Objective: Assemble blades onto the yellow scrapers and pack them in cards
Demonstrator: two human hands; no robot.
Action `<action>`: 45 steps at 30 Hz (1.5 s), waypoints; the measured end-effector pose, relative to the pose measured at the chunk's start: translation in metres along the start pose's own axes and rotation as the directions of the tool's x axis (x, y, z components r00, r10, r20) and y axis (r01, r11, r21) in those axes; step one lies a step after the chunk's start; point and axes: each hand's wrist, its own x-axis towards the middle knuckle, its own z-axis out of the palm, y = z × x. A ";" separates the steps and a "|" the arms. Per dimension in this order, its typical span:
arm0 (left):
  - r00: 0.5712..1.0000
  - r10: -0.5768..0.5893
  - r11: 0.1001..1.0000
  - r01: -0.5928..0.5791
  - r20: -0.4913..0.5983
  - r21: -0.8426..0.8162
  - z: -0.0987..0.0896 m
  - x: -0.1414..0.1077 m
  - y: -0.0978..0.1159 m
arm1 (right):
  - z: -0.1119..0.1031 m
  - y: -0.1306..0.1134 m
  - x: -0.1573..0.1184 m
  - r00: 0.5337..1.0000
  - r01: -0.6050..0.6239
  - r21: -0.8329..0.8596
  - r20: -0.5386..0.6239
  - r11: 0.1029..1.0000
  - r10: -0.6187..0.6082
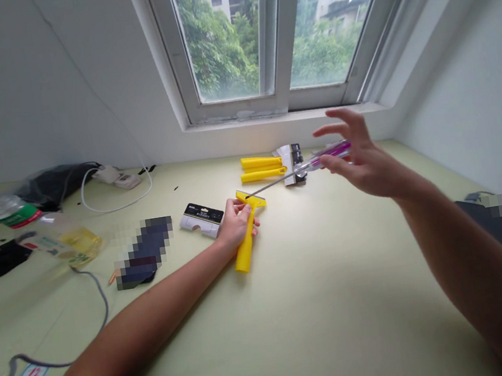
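My left hand [236,223] is wrapped round a yellow scraper [244,253], its handle pointing toward me and its wide head away. My right hand [363,162] grips a screwdriver with a clear and purple handle [334,151] between thumb and fingers, one or two fingers lifted. The screwdriver's long metal shaft [273,183] slants down to the left, its tip at the scraper's head. Whether the tip sits in a screw is too small to tell. Beside my left hand lies a black and white packaging card [202,218].
More yellow scrapers [261,166] with packaging cards [293,164] lie near the window wall. Leftward are a dark, pixelated phone-like object [146,252], a tipped bottle of yellow liquid [81,243], a white cable [117,207] and a black bag [54,183]. A dark object [497,226] stands at right.
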 end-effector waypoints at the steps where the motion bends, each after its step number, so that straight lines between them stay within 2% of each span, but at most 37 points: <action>1: 1.000 -0.002 1.000 0.002 0.001 0.002 0.000 0.000 0.000 | 0.000 -0.001 0.000 1.000 -0.003 -0.003 -0.002 1.000 0.003; 4: 1.000 0.006 1.000 -0.007 0.014 0.024 0.001 -0.001 0.001 | -0.001 -0.005 0.000 0.997 -0.057 -0.089 -0.066 0.994 0.052; 7: 1.000 0.002 1.000 -0.002 0.005 0.022 0.001 -0.001 0.001 | -0.002 -0.005 0.000 0.999 -0.032 -0.070 0.011 0.997 0.033; 8: 1.000 0.001 1.000 -0.001 0.004 0.024 0.001 -0.002 0.001 | -0.003 -0.005 0.000 0.999 -0.032 -0.080 0.004 0.996 0.032; 11: 1.000 0.009 0.999 -0.010 0.010 0.044 0.001 -0.001 0.001 | -0.003 -0.003 0.001 0.995 -0.072 -0.127 -0.079 0.989 0.063; 14: 1.000 0.008 0.999 -0.008 0.010 0.037 0.001 0.000 0.000 | -0.002 0.000 0.002 1.000 -0.029 -0.061 -0.009 0.998 0.029; 18: 1.000 0.009 0.999 -0.009 0.007 0.040 0.000 0.000 -0.001 | -0.001 0.007 0.003 0.996 -0.015 -0.132 -0.086 0.991 0.004; 21: 1.000 0.008 1.000 -0.009 0.003 0.030 0.000 0.000 -0.001 | 0.000 0.012 0.003 0.999 0.033 -0.026 -0.009 0.999 -0.033; 25: 1.000 0.015 0.999 -0.016 0.020 0.052 0.000 0.000 -0.002 | 0.002 0.012 0.004 0.992 -0.012 -0.094 -0.130 0.995 -0.001; 29: 1.000 0.016 0.999 -0.017 0.018 0.051 0.000 0.000 -0.001 | 0.002 0.007 0.004 0.987 0.095 -0.077 -0.122 0.992 -0.104; 34: 1.000 0.018 0.997 -0.019 0.013 0.080 0.002 -0.002 0.001 | 0.006 0.005 0.004 0.961 0.020 -0.297 -0.259 0.955 -0.101; 37: 1.000 0.020 0.998 -0.019 -0.021 0.064 0.002 -0.002 0.000 | 0.006 0.006 0.005 0.983 -0.001 -0.290 -0.177 0.957 -0.053; 40: 0.999 0.018 0.998 -0.016 -0.028 0.060 0.001 -0.001 -0.001 | -0.003 0.009 0.006 0.999 0.000 -0.289 0.041 0.957 0.013; 43: 1.000 0.020 0.997 -0.018 -0.024 0.080 0.001 -0.001 -0.001 | -0.014 0.012 0.006 0.956 0.047 -0.267 0.291 0.963 0.034; 45: 0.999 0.023 0.996 -0.021 -0.027 0.088 0.001 -0.002 0.000 | -0.018 0.013 0.006 0.931 0.074 -0.267 0.364 0.961 0.030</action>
